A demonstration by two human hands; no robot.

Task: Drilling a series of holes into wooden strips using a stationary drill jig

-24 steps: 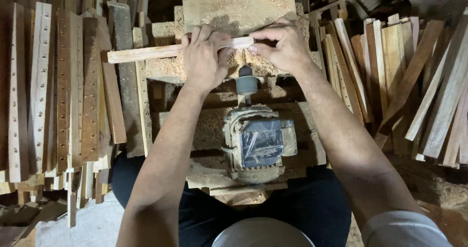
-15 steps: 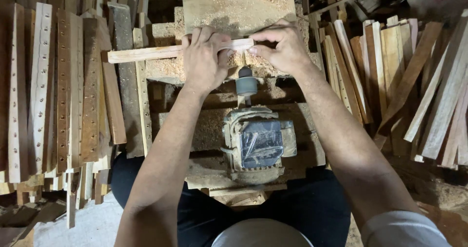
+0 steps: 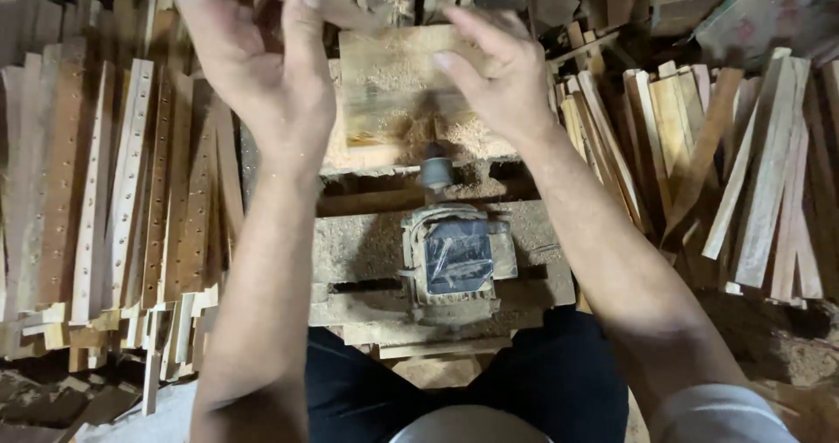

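Lifting away from the bench: both hands now sit higher in the view than in the two earlier pictures, where they pressed a pale wooden slat crosswise over the drill bit.

Left hand (image 3: 262,85): raised, fingers curled loosely, thumb up. The slat is no longer seen across the bench; a blurred pale piece at the top edge by this hand's fingers may be it, but that cannot be told for certain, nor whether the hand grips it.

Right hand (image 3: 498,80): fingers spread and relaxed, holding nothing visible, hovering above the far block.

Sawdust-covered rectangular wooden block (image 3: 398,85): lies flat just beyond the motor, now uncovered, a heap of chips at its near edge.

Grey dusty electric motor (image 3: 454,259): fixed on a rough wooden bench (image 3: 358,251), its shaft and chuck (image 3: 434,170) pointing away from the person toward the block. With the hands withdrawn, the drilling pass appears finished.

Surroundings: long brown wooden strips with rows of drilled holes (image 3: 131,181), stacked side by side at the person's left; pale plain wooden slats (image 3: 743,172), heaped loosely at the right, undrilled as far as can be seen. Dark trousers show below the bench.

Obstructions: the exposed chuck stands directly beneath the hands; both stacks crowd the bench edges closely.
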